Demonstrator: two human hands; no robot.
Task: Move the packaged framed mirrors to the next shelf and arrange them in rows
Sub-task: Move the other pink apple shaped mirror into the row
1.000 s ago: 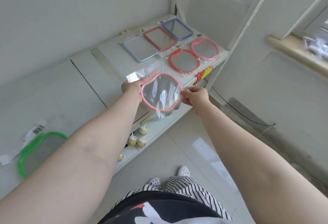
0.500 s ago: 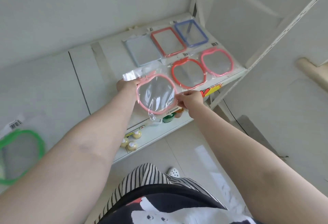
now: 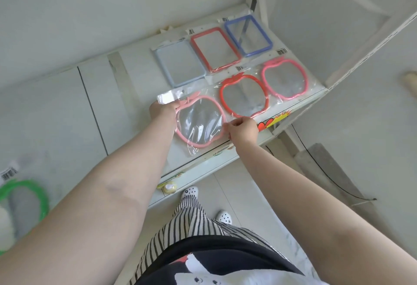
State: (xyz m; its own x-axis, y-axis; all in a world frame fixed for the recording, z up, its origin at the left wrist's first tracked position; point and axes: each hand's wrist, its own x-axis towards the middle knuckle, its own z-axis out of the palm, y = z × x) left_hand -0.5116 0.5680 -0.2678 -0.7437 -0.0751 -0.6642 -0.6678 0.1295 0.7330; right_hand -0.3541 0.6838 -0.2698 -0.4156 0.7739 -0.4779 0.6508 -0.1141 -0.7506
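A light pink apple-shaped mirror (image 3: 199,122) in a clear plastic bag lies low over the front of the white shelf (image 3: 126,95). My left hand (image 3: 161,109) grips its top left edge and my right hand (image 3: 242,127) pinches its right edge. To its right, in the same row, lie a red apple-shaped mirror (image 3: 243,95) and a pink apple-shaped mirror (image 3: 284,78). Behind them sit three rectangular mirrors: pale blue (image 3: 179,64), red (image 3: 215,48) and dark blue (image 3: 248,35). A green-framed mirror (image 3: 24,199) lies on the neighbouring shelf at far left.
A white upright post (image 3: 370,43) bounds the shelf on the right. A lower shelf holds small yellow bottles (image 3: 169,187). A black cable (image 3: 327,172) runs over the floor at right. My feet in white clogs (image 3: 190,192) stand close to the shelf's front edge.
Both hands have carried the light pink apple-shaped mirror forward and down to the shelf's front row, beside the red one. The view has shifted right.
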